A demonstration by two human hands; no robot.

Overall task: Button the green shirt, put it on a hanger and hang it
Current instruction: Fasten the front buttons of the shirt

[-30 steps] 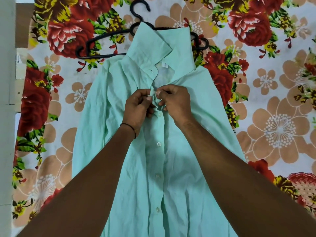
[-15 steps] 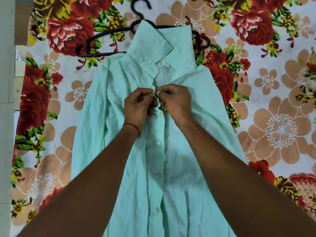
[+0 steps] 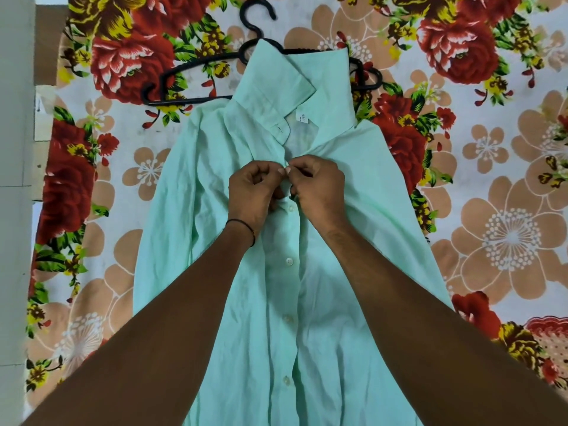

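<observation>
A mint green shirt (image 3: 322,302) lies flat, front up, on a flowered bedsheet, collar pointing away from me. Several white buttons down its placket are fastened below my hands. My left hand (image 3: 255,192) and my right hand (image 3: 316,189) meet at the placket just under the collar, each pinching one edge of the shirt between thumb and fingers. The button there is hidden by my fingertips. Black hangers (image 3: 190,72) lie on the sheet behind the collar, partly covered by it.
The flowered bedsheet (image 3: 491,210) spreads across the whole surface. A pale wall or frame (image 3: 15,210) runs along the left edge. The shirt's sleeves lie along its sides.
Both hands have stayed at the upper placket, fingertips pressed closer together at the shirt's edges. The view has shifted slightly; the shirt and hangers lie where they were.
</observation>
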